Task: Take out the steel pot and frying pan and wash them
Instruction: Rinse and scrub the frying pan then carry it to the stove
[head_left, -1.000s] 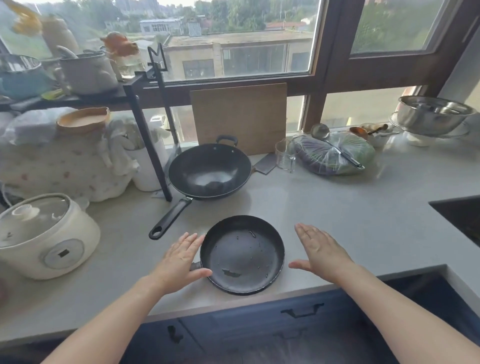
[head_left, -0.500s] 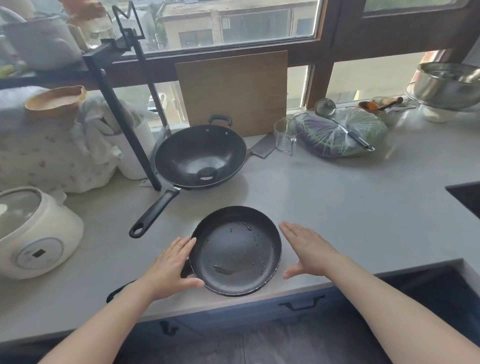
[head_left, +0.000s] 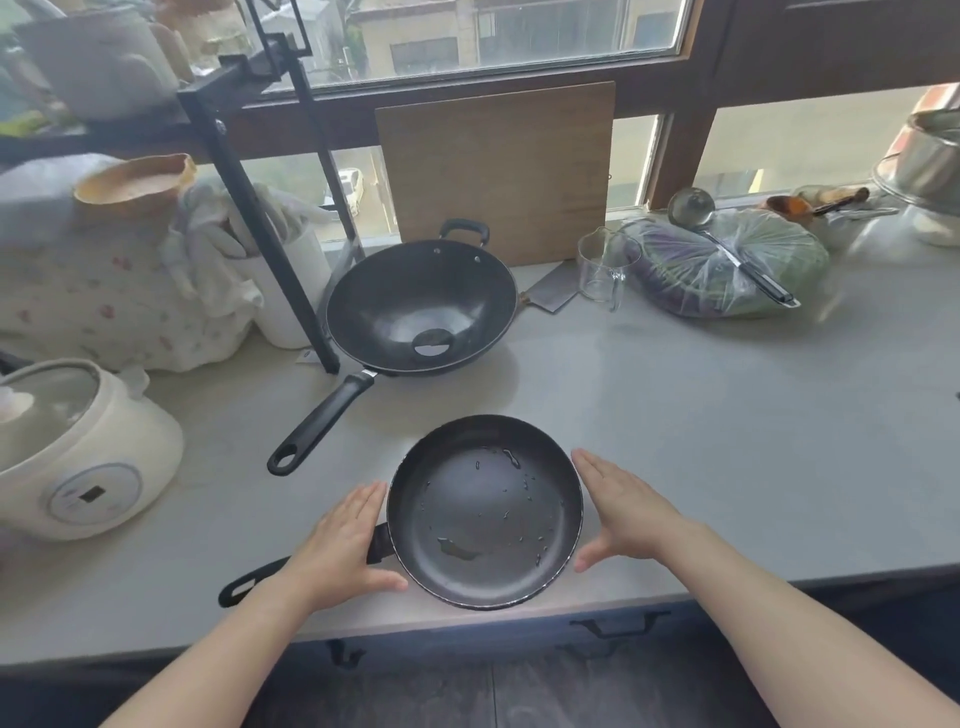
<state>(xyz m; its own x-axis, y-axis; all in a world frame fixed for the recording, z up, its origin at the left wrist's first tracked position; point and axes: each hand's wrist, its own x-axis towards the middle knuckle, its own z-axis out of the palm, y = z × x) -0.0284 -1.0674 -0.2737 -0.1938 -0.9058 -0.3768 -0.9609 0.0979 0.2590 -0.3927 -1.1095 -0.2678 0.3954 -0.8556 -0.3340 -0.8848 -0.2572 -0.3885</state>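
Both forearms reached forward, palms facing each other. The left hand (head_left: 343, 545) and right hand (head_left: 626, 512) had fingers straight.

Grey countertop (head_left: 701, 431) under frying pan (head_left: 484, 512), wok (head_left: 421, 306), rice cooker (head_left: 78, 447)

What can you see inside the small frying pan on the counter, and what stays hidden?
Inside the frying pan lie scattered droplets and a small oily puddle near its front. No food or utensil shows. The left hand covers part of its handle; what lies under the pan cannot be seen.
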